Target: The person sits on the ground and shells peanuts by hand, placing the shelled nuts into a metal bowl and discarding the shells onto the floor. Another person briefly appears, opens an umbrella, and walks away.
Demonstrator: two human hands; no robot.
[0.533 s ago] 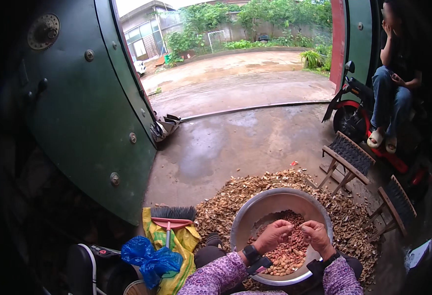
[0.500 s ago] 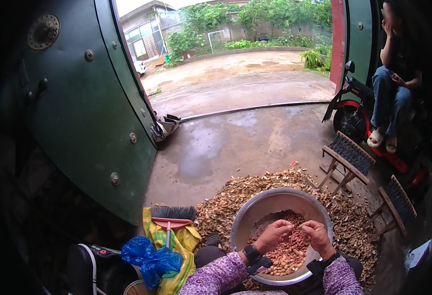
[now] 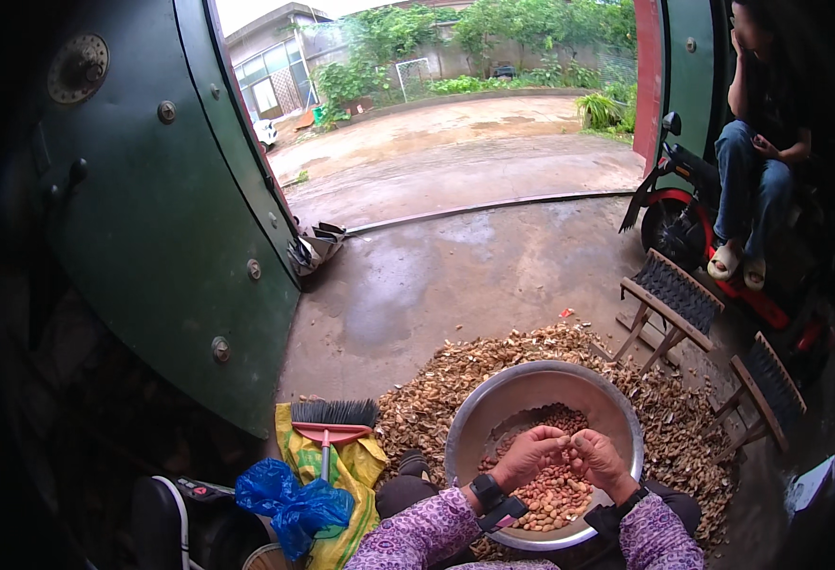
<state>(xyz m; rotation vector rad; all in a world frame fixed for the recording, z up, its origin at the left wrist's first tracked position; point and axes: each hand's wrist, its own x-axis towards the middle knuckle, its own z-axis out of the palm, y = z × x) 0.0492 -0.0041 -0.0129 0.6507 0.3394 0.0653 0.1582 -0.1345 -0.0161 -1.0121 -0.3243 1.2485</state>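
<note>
A wide metal basin (image 3: 482, 418) sits between my knees. Reddish shelled peanuts (image 3: 558, 486) cover much of its bottom, and paler peanuts in the shell (image 3: 543, 519) lie at its near side. Over the basin, my left hand (image 3: 529, 458) and my right hand (image 3: 604, 465) meet at the fingertips. Both are closed in a pinch; whatever is between the fingers is too small to make out. Broken peanut shells (image 3: 427, 385) are heaped on the floor around the basin.
To the left lie a broom (image 3: 334, 418), a yellow woven sack (image 3: 370, 461) and a blue plastic bag (image 3: 294, 508). Two low folding stools (image 3: 674, 294) stand at the right. Beyond them a person (image 3: 764, 142) sits on a red-and-black scooter (image 3: 674, 228). A green metal door (image 3: 170, 237) stands at the left.
My hands have come together; the gap between their fingertips has closed, with the right hand moving left toward the left one. The view has shifted slightly.
</note>
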